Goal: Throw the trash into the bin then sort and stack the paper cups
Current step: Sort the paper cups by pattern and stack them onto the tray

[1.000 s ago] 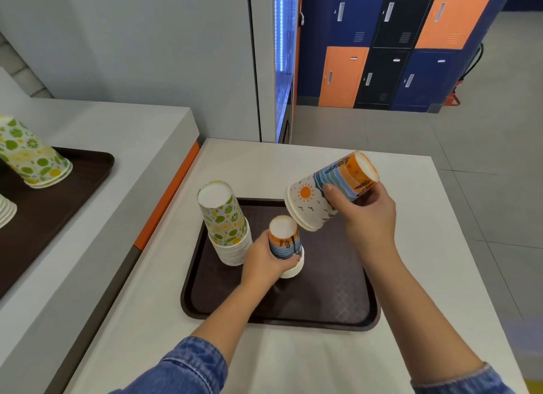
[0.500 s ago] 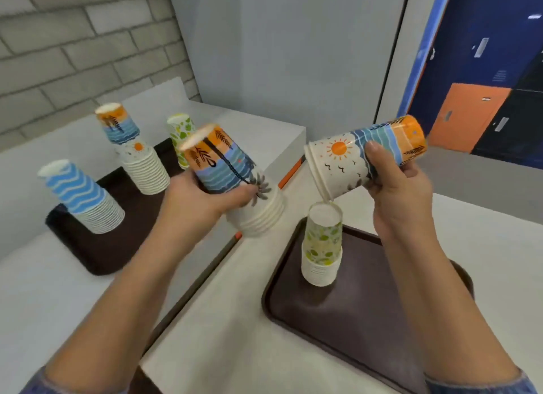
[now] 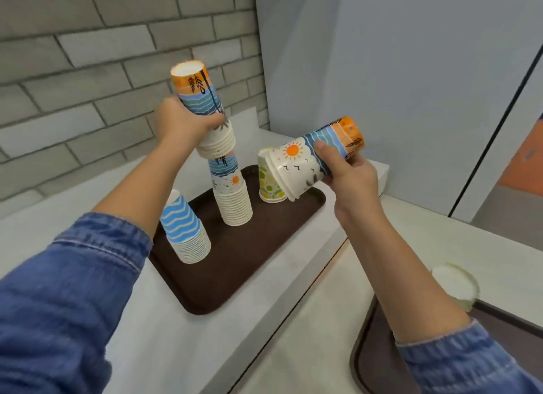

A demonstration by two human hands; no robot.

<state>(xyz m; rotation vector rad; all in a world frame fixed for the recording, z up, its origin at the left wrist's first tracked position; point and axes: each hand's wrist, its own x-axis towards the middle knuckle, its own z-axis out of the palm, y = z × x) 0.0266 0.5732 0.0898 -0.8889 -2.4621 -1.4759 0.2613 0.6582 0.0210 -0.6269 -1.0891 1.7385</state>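
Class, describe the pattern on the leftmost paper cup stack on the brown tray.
Paper cup stack: blue-and-white wavy stripes; head view.

Lower-right cup (image 3: 454, 282) (blurred), pattern unreadable

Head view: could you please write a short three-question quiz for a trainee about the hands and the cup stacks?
1. True or false: the right hand holds nothing.
2. How many cup stacks stand on the far brown tray? A) two B) three C) five
3. Fill in: the left hand holds its sunset-print cups above the tray's ____ stack.
Key: 1 false, it grips a sideways sunset cup; 2 B; 3 middle stack.
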